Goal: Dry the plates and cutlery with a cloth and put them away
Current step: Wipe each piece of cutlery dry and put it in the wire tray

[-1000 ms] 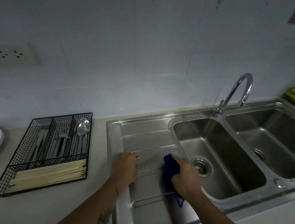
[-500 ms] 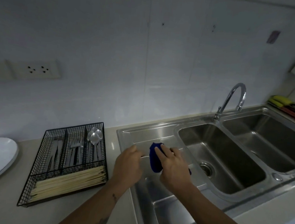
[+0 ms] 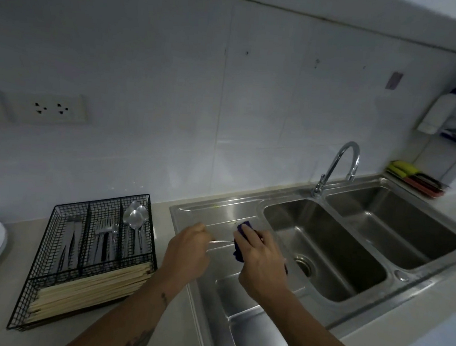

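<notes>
At frame centre, the left hand (image 3: 187, 252) pinches a thin metal utensil (image 3: 222, 242) while the right hand (image 3: 262, 261) grasps a dark blue cloth (image 3: 244, 228) around its other end.

We have lifted both hands off the drainboard — our right hand (image 3: 259, 254) now wraps the blue cloth (image 3: 243, 239) around a thin utensil (image 3: 222, 242) our left hand (image 3: 187, 248) holds.

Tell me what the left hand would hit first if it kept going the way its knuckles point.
Likely the blue cloth that the right hand grips, just past the thin metal utensil the left hand holds; depth is unclear.
</notes>
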`<state>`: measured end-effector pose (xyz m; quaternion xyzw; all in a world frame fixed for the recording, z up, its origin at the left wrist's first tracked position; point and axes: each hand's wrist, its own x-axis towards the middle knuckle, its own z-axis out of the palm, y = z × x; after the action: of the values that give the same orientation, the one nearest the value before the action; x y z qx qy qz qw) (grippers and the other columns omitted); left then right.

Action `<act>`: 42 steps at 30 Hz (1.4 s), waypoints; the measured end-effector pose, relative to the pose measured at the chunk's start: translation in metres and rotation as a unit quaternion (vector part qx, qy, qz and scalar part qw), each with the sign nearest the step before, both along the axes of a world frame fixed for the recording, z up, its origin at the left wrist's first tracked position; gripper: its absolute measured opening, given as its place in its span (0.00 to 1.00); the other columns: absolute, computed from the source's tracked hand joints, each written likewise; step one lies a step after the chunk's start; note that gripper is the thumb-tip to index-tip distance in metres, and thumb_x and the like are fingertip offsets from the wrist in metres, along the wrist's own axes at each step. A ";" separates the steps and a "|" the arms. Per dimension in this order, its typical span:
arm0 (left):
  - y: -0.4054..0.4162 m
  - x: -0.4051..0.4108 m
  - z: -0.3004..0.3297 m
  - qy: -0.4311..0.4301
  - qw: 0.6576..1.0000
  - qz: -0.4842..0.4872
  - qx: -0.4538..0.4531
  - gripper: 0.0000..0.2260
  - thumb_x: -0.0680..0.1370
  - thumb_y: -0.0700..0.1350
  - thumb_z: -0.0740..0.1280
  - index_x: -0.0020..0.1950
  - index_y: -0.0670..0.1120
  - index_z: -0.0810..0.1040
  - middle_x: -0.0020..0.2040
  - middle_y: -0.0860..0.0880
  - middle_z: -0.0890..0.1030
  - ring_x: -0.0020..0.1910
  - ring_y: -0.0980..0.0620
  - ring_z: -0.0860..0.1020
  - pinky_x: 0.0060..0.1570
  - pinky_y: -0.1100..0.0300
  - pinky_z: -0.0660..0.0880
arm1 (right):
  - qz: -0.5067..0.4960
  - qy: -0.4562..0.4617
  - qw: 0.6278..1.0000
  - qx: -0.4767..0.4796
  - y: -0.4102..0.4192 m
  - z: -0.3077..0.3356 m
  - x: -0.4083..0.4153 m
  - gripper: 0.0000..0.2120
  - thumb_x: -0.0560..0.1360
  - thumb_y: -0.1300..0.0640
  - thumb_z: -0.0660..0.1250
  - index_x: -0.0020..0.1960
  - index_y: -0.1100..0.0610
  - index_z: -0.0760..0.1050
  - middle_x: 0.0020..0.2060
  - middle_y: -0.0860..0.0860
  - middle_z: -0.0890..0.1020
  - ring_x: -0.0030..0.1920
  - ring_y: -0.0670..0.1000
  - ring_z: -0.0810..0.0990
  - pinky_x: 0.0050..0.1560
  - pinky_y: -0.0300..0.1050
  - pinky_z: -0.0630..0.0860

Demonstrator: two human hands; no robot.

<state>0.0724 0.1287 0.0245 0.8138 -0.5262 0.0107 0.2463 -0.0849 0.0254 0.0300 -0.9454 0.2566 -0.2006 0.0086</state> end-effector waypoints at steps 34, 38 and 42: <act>0.006 -0.005 0.009 0.310 0.944 0.059 0.094 0.08 0.80 0.47 0.66 0.46 0.49 0.84 0.43 0.51 0.83 0.43 0.53 0.81 0.47 0.56 0.78 | 0.033 -0.065 0.990 0.121 -0.003 -0.023 0.004 0.35 0.63 0.63 0.77 0.68 0.54 0.70 0.65 0.51 0.73 0.58 0.55 0.75 0.51 0.45 0.78; 0.007 -0.008 0.005 0.358 0.927 0.052 0.096 0.08 0.80 0.47 0.66 0.46 0.49 0.84 0.46 0.50 0.83 0.45 0.54 0.79 0.43 0.62 0.73 | 0.030 -0.083 0.988 0.125 -0.009 -0.023 0.000 0.34 0.64 0.64 0.75 0.68 0.55 0.71 0.65 0.52 0.74 0.60 0.55 0.75 0.53 0.46 0.78; 0.005 -0.007 0.009 0.369 0.922 0.117 0.014 0.07 0.79 0.45 0.68 0.45 0.48 0.84 0.39 0.51 0.82 0.35 0.57 0.76 0.32 0.66 0.69 | -0.044 -0.128 0.982 0.132 -0.029 -0.013 -0.011 0.33 0.64 0.67 0.74 0.67 0.56 0.72 0.62 0.52 0.75 0.58 0.54 0.75 0.54 0.49 0.78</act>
<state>0.0658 0.1339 0.0332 0.8192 -0.2993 -0.2686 0.4089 -0.0962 -0.0033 0.0169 -0.8905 0.3185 -0.2846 0.1569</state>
